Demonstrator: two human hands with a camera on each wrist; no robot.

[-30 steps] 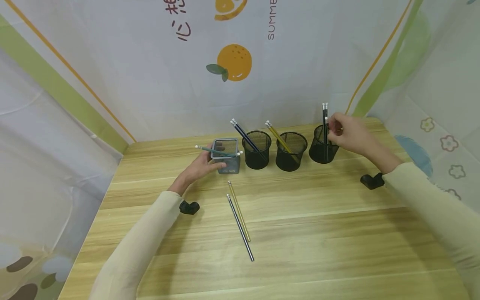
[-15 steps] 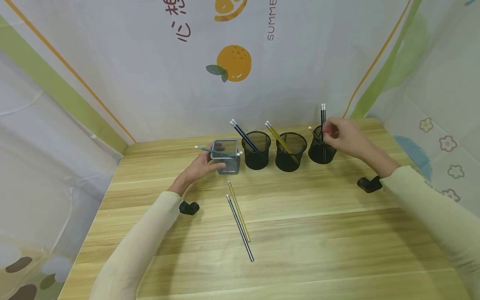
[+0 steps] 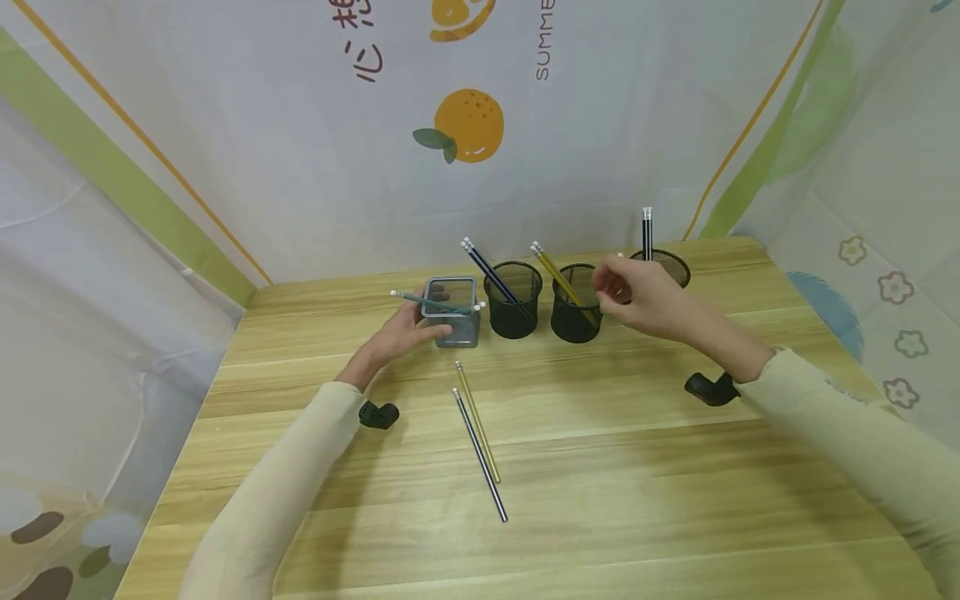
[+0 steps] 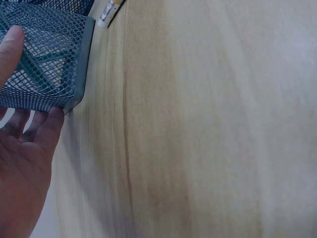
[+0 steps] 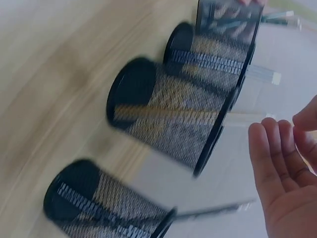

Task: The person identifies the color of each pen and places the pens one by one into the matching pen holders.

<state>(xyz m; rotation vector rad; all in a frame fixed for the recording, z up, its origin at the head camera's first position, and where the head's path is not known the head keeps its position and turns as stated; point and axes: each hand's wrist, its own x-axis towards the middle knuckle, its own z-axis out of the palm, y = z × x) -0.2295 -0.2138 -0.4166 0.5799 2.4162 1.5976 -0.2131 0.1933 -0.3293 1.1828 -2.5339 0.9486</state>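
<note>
My left hand grips the grey square mesh pencil holder, thumb in front and fingers behind. Teal pencils lean in that holder, and in the left wrist view the mesh shows them inside. My right hand hovers beside the round black cup with yellow pencils, its fingers loosely bent and holding nothing. Behind it the rightmost black cup is partly hidden; black pencils stand up from it. The right wrist view shows the bare fingers near the cups.
Another black mesh cup with dark blue pencils stands between the grey holder and the yellow pencils' cup. A yellow pencil and a dark striped pencil lie on the wooden table. A printed curtain hangs behind.
My right hand has let go of a black pencil in the rightmost cup and moved left toward the yellow pencils' cup. My left hand has stayed on the grey holder.
</note>
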